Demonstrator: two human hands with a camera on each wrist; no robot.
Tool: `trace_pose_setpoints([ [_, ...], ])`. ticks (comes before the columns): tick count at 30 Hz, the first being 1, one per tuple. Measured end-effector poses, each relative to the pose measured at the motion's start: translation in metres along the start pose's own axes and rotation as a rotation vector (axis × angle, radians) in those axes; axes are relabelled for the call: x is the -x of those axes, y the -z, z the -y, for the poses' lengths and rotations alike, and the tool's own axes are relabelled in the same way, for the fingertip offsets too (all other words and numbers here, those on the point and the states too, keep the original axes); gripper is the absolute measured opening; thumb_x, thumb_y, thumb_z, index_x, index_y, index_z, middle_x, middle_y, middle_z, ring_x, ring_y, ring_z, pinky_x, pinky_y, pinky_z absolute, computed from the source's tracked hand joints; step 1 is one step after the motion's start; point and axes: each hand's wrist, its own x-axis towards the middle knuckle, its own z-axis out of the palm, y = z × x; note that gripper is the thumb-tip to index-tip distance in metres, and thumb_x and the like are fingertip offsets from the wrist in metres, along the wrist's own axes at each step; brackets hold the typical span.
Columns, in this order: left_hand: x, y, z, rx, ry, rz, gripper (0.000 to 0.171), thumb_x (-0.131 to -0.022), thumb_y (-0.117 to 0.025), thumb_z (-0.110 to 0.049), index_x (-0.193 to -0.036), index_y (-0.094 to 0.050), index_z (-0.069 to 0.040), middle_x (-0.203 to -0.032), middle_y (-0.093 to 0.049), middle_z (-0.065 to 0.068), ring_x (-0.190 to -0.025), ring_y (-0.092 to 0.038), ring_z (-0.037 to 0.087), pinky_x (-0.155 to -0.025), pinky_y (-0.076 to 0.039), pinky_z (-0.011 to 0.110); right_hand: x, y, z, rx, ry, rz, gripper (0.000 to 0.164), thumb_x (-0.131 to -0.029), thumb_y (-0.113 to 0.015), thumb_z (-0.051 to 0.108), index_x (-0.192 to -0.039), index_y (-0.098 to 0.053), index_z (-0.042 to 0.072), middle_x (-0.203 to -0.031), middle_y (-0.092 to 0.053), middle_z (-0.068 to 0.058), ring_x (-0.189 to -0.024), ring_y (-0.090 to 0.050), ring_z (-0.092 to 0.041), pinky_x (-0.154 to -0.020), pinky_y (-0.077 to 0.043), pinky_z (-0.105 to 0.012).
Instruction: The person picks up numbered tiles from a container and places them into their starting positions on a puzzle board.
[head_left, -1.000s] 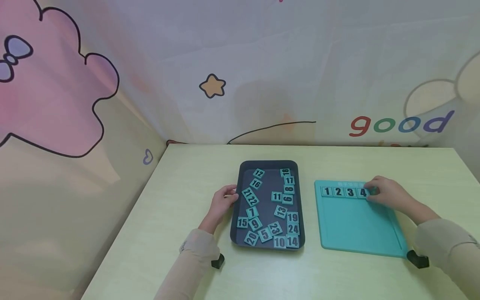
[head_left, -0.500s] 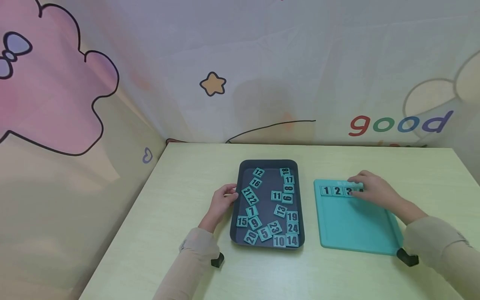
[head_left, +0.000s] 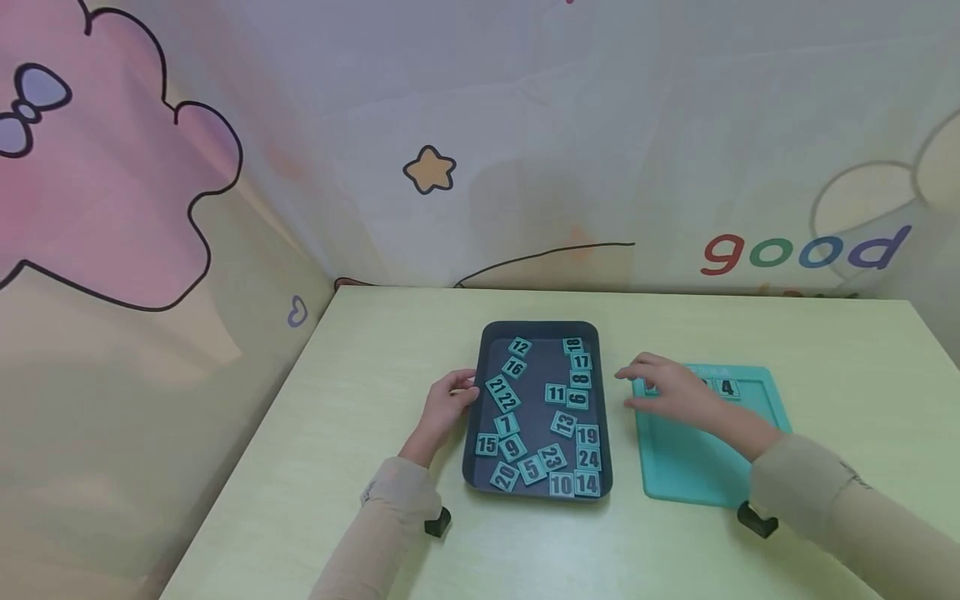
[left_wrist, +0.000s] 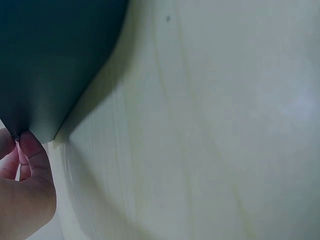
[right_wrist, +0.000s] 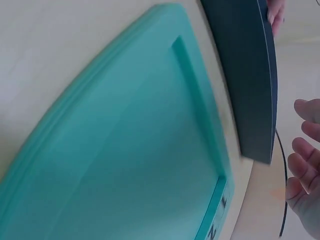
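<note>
My left hand point(head_left: 444, 410) pinches the left rim of a dark grey tray point(head_left: 538, 327); in the left wrist view, thumb and fingertips meet on its edge. Scattered in the tray lie several turquoise number tiles, such as the 5 point(head_left: 532, 469) and the 13 point(head_left: 563, 423). To the right is a turquoise board point(head_left: 690, 471). Tile 4 point(head_left: 727, 387) sits in its top row, and tiles 1 point(right_wrist: 224, 202) and 2 point(right_wrist: 212, 232) show in the right wrist view. My right hand point(head_left: 675, 393), fingers spread and holding nothing, hovers over the board's upper left, covering part of that row.
Both tray and board lie on a pale wooden table point(head_left: 390, 333). Behind it hangs a printed cloth backdrop point(head_left: 525, 125) with a star and the word "good". Small black devices, one point(head_left: 437, 522) at the left cuff and another point(head_left: 757, 521) at the right, sit under the wrists.
My right hand has let go of tile 4 at the row's end and moved left across the board toward the tray. My left hand has stayed on the tray rim.
</note>
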Motion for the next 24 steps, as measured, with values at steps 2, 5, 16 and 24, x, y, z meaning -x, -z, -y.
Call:
trace_pose_setpoints([
  [2, 0.000, 0.000, 0.000, -0.002, -0.003, -0.007, 0.034, -0.087, -0.053, -0.011, -0.121, -0.052, -0.009, -0.106, -0.053, 0.009, -0.090, -0.051, 0.018, -0.082, -0.047, 0.031, -0.004, -0.005, 0.009, -0.001, 0.028, 0.006, 0.036, -0.075, -0.068, 0.019, -0.108, -0.061, 0.006, -0.098, -0.059, -0.009, -0.082, -0.055, -0.020, -0.068, -0.050, -0.030],
  [5, 0.001, -0.001, 0.000, -0.009, -0.015, -0.021, 0.033, -0.087, -0.052, -0.011, -0.120, -0.053, -0.010, -0.105, -0.053, 0.009, -0.089, -0.052, 0.018, -0.081, -0.047, 0.030, -0.008, -0.011, 0.023, 0.007, 0.068, 0.027, 0.034, -0.076, -0.067, 0.018, -0.107, -0.062, 0.006, -0.098, -0.059, -0.008, -0.081, -0.054, -0.019, -0.065, -0.048, -0.027],
  [16, 0.002, -0.001, -0.001, -0.017, -0.005, -0.022, 0.033, -0.088, -0.052, -0.012, -0.121, -0.053, -0.011, -0.107, -0.053, 0.009, -0.090, -0.051, 0.018, -0.083, -0.046, 0.030, -0.015, -0.041, 0.057, 0.023, 0.255, 0.104, 0.034, -0.076, -0.066, 0.023, -0.107, -0.062, 0.009, -0.103, -0.059, -0.003, -0.095, -0.054, -0.018, -0.079, -0.048, -0.034],
  [24, 0.001, -0.001, 0.000, -0.005, 0.003, -0.018, 0.033, -0.088, -0.052, -0.012, -0.121, -0.052, -0.011, -0.107, -0.053, 0.008, -0.091, -0.051, 0.018, -0.083, -0.046, 0.030, -0.018, -0.061, 0.073, 0.030, 0.286, 0.203, 0.036, -0.074, -0.067, 0.026, -0.107, -0.062, 0.012, -0.105, -0.059, 0.000, -0.101, -0.052, -0.019, -0.085, -0.045, -0.037],
])
